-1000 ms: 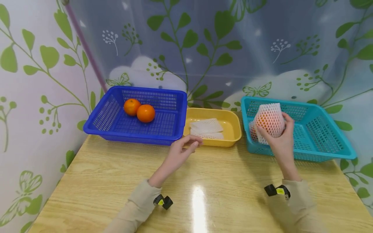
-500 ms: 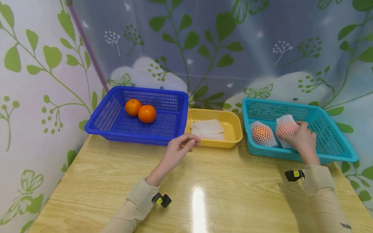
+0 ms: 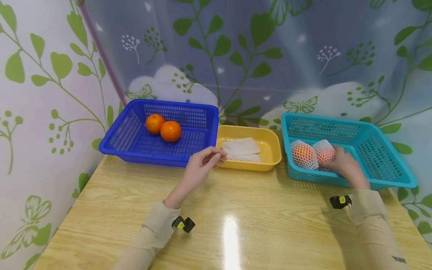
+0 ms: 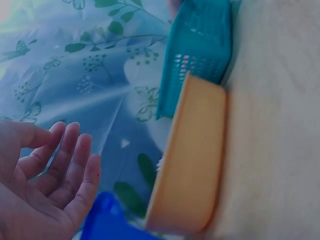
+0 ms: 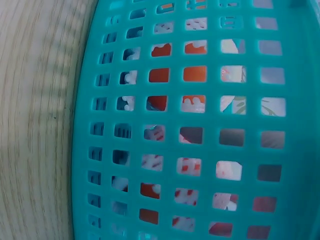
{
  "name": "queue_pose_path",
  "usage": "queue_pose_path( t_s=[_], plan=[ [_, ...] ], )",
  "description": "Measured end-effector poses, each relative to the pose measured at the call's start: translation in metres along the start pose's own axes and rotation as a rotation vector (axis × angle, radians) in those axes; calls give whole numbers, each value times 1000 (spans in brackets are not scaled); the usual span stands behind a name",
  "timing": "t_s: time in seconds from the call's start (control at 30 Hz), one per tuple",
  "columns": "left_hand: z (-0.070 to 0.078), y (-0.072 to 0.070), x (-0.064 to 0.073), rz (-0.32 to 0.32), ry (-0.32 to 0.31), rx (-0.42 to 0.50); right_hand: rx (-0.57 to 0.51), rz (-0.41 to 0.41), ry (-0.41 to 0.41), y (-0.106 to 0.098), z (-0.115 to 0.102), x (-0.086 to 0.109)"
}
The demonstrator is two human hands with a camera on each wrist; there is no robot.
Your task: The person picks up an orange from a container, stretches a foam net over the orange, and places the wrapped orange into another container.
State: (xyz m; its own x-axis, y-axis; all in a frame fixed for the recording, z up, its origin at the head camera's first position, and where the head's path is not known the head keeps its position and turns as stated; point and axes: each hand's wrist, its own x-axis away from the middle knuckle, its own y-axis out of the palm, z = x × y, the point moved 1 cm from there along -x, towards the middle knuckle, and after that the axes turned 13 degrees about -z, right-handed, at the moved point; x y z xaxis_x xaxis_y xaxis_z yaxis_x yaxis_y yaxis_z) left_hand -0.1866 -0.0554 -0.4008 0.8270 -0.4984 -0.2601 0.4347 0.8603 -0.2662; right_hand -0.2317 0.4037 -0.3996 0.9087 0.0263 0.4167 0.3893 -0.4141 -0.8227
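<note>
Inside the teal basket [image 3: 314,175], my right hand [image 3: 347,165] holds an orange in a white foam net [image 3: 325,150], with the fingertips partly hidden behind the fruit. Close against it on the left lies another netted orange [image 3: 303,154]. Through the slots of the teal basket's wall [image 5: 212,118], the right wrist view shows bits of orange and white net. My left hand [image 3: 200,165] hovers by the front left corner of the yellow tray [image 3: 270,152], its fingers loosely bent around nothing. Flattened white foam nets [image 3: 240,146] lie in that tray.
On the left, a blue basket [image 3: 158,158] contains two bare oranges, one [image 3: 155,123] behind the other [image 3: 170,131]. All three containers stand along the back of the wooden table [image 3: 263,213], before a leaf-patterned curtain [image 3: 236,75].
My right hand has lowered the netted orange into the teal basket, then shifted it left beside the other netted one. My left hand has drifted slightly left and stays near the tray.
</note>
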Motion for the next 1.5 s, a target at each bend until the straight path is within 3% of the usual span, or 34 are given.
queue_pose_path(
  t_s=[0.2, 0.4, 0.6, 0.83, 1.0, 1.2, 1.5],
  plan=[
    [15, -32, -8, 20, 6, -98, -23, 21, -48, 0, 3, -1],
    [33, -75, -19, 38, -10, -338, -34, 77, -52, 0, 3, -2],
    [45, -119, -39, 11, -138, -602, 5, 137, -78, 1, 2, 3],
    [32, -161, -69, -78, -323, -804, 11, 248, -98, 4, 0, 7],
    [16, -178, -76, -163, -455, -886, -49, 427, -161, 9, -5, 11],
    [-3, -183, -84, -305, -606, -873, -36, 581, -204, 9, -9, 16],
    [-17, -186, -89, -480, -815, -960, -29, 602, -285, 13, -32, 27]
  ],
)
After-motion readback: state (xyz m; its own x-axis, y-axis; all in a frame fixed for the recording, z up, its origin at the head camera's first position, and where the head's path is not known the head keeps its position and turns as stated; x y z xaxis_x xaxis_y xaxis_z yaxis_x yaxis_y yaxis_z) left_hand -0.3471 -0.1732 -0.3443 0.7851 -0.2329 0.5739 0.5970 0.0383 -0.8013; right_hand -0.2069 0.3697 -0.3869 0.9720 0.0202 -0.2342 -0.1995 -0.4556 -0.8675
